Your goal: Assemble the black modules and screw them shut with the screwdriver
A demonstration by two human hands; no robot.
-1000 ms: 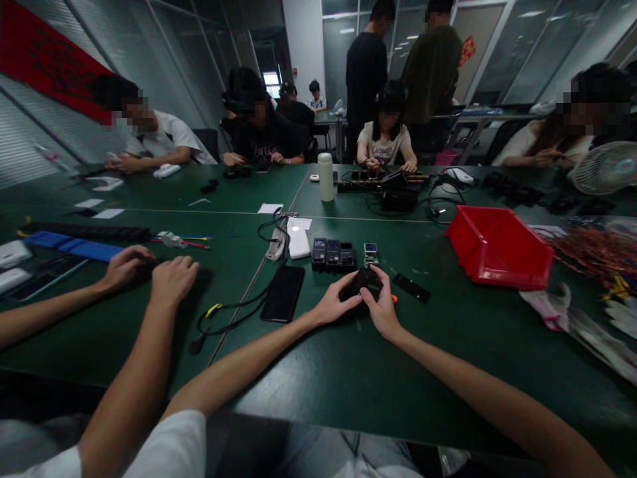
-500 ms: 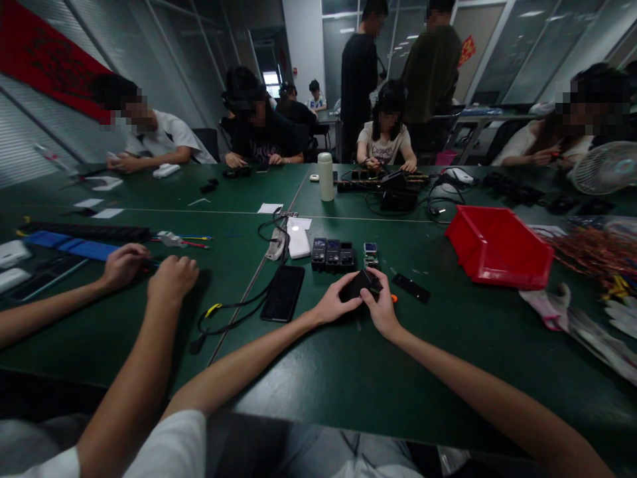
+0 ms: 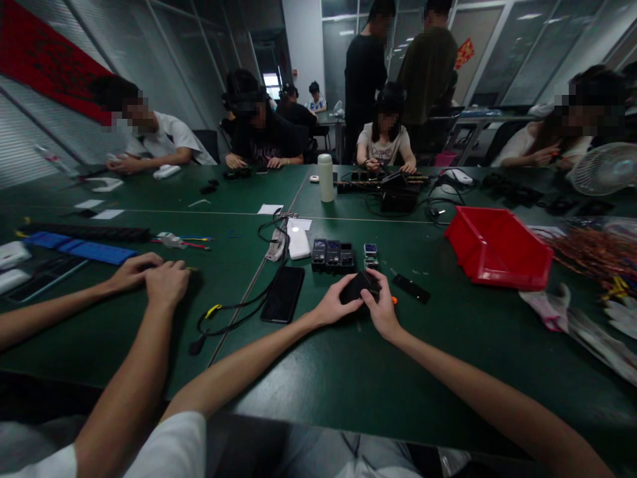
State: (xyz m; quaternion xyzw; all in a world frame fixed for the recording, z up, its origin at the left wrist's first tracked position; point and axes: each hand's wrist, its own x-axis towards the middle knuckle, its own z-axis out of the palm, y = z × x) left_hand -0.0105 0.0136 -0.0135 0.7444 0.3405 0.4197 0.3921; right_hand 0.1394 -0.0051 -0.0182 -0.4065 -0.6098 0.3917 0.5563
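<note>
My left hand (image 3: 334, 304) and my right hand (image 3: 382, 307) both grip a small black box-shaped case (image 3: 353, 289) just above the table. The left fingers wrap round its left side, while the right thumb presses its near right part. Part of an orange object (image 3: 395, 300) shows beside my right hand; the rest is hidden. A flat black plate (image 3: 412, 289) lies to the right. Beyond my fingers sits a small circuit board module with a screen (image 3: 371, 255). Left of that, several black modules (image 3: 332, 256) stand in a row.
A black phone (image 3: 283, 294), a looped black cable (image 3: 233, 317) and a white device (image 3: 298, 239) lie left of my hands. A red bin (image 3: 497, 249) stands right, near gloves (image 3: 557, 309). At left, a co-worker's hands (image 3: 162, 275) work; a pale bottle (image 3: 325, 178) stands further back.
The black case has turned slightly in my hands, which stay in almost the same place. The co-worker's hands at left have come closer together.
</note>
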